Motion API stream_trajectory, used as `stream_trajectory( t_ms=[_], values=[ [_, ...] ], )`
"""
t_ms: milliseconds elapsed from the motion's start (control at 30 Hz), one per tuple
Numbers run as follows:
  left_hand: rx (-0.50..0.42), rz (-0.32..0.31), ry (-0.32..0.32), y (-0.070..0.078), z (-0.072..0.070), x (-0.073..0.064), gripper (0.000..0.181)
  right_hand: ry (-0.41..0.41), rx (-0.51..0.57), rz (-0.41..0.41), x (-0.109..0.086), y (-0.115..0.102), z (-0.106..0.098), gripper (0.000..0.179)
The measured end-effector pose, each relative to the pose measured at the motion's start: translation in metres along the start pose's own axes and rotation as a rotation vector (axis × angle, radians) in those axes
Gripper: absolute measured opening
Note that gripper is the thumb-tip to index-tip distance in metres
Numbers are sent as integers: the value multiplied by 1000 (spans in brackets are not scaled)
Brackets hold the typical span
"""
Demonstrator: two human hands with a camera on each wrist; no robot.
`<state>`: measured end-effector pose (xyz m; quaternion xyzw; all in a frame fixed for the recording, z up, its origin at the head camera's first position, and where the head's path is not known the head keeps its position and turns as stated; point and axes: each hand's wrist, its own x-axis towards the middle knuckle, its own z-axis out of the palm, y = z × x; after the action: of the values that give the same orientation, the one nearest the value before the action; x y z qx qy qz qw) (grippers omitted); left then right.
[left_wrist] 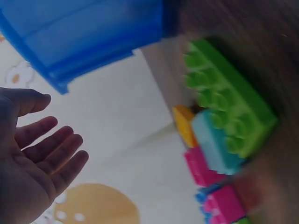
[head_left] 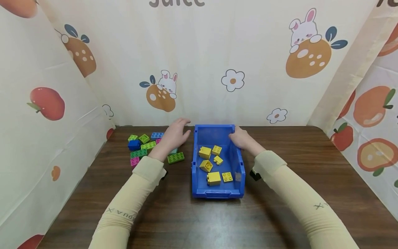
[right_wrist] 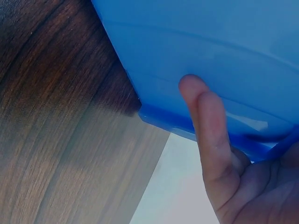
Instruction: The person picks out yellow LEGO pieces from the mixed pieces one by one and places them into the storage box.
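A blue plastic bin stands on the table with several yellow toy bricks inside. My right hand grips its right wall near the back corner, thumb over the rim. In the right wrist view, fingers lie along the outer side of the bin. My left hand, fingers spread and holding nothing, is left of the bin above a group of bricks. The left wrist view shows its palm facing the bin, with a gap between them. Below it lies a green brick.
Loose bricks in green, blue and pink lie at the back left, including a dark blue brick and a pink brick. A printed curtain hangs along the back edge of the brown wooden table and at both sides.
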<state>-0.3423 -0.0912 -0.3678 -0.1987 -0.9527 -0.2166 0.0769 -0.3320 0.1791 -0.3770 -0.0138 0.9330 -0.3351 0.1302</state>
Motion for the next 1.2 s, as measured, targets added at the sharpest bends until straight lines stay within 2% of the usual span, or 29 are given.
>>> stream_trajectory(
  t_ms=[233,467,867,1200],
  values=[
    [-13,-103,-70,-26,15,3,44,1,7,-4,0,0,0,54],
    [26,-159,-154,-45,27,5,49,-2,9,-3,0,0,0,56],
    [57,-180,-251,-58,38,10,50,-6,10,11,1,0,0,55],
    [143,-124,-289,-58,43,17,43,-4,-22,2,1,-1,0,54]
  ],
)
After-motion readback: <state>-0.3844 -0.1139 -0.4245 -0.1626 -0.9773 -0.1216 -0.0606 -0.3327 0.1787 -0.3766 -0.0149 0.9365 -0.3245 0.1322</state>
